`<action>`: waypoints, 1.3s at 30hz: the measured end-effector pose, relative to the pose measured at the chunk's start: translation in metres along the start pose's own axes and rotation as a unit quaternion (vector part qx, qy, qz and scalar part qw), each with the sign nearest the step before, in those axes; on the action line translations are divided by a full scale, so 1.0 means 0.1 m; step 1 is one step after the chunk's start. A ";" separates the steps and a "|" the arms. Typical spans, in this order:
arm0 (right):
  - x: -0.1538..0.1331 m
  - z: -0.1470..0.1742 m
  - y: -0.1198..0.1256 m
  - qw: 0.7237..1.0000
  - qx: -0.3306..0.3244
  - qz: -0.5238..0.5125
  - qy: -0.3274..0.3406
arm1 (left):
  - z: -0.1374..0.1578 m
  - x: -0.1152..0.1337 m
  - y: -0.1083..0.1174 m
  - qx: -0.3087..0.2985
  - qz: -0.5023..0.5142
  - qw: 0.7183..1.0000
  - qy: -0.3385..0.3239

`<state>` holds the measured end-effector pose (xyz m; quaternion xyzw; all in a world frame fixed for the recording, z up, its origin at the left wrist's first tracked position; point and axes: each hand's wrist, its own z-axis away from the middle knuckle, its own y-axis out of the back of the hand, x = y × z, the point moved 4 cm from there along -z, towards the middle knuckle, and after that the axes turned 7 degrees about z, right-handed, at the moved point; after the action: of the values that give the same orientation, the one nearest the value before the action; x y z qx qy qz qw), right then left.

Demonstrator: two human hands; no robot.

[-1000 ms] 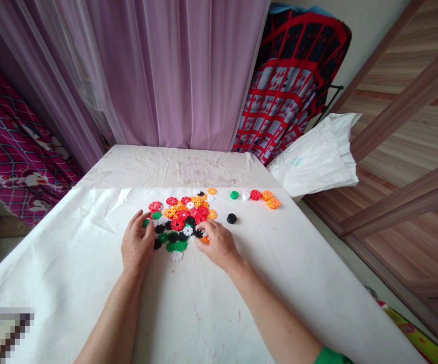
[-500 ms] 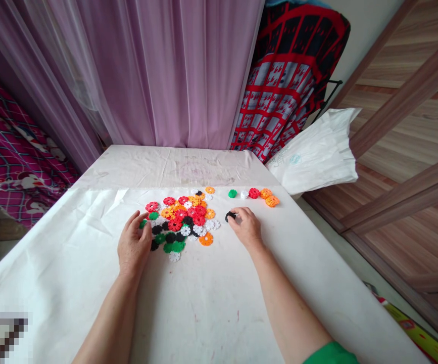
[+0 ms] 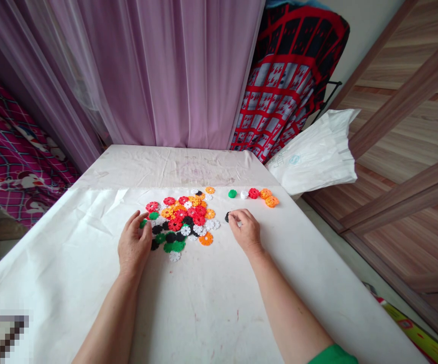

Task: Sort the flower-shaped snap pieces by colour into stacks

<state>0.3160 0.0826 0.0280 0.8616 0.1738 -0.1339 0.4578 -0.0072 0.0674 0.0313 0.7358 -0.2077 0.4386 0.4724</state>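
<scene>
Notched plastic snowflake discs lie in a mixed pile of red, orange, white, black and green. At the pile's left edge rests my left hand, fingers loosely curved and apart from the thumb. A green disc shows in the gap between them, and nothing is visibly gripped. To the right of the pile, my right hand pinches a black disc between thumb and fingers, low over the table. Whether more black discs are stacked behind it is hidden by the fingers.
Beyond my right hand stand a green disc, a white one, red discs and two orange clusters. A white bag hangs at the right edge of the cloth-covered table. Purple curtains border the far side.
My right hand has shifted and turned slightly, so less of the black disc shows past its fingers. My left hand and the pile look unchanged.
</scene>
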 end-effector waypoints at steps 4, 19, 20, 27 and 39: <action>-0.29 0.16 -0.08 0.993 -0.110 0.012 0.036 | 0.01 0.02 0.01 0.004 0.004 1.000 0.000; -0.64 0.23 0.02 0.948 -0.299 0.108 0.006 | 0.02 0.06 0.03 0.010 0.018 1.000 -0.008; -0.56 0.21 0.06 0.944 -0.311 0.113 -0.003 | 0.02 0.06 0.03 0.011 0.017 1.000 -0.009; -0.07 0.07 0.30 0.923 -0.343 0.163 -0.063 | 0.01 0.06 0.02 -0.003 0.004 1.000 -0.002; -0.25 0.05 0.41 0.913 -0.350 0.205 -0.035 | 0.01 0.04 -0.01 -0.015 0.014 1.000 0.008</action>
<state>0.3104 0.0522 0.0655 0.6574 0.0128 0.0022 0.7534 -0.0040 0.0674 0.0346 0.7220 -0.2203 0.4478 0.4792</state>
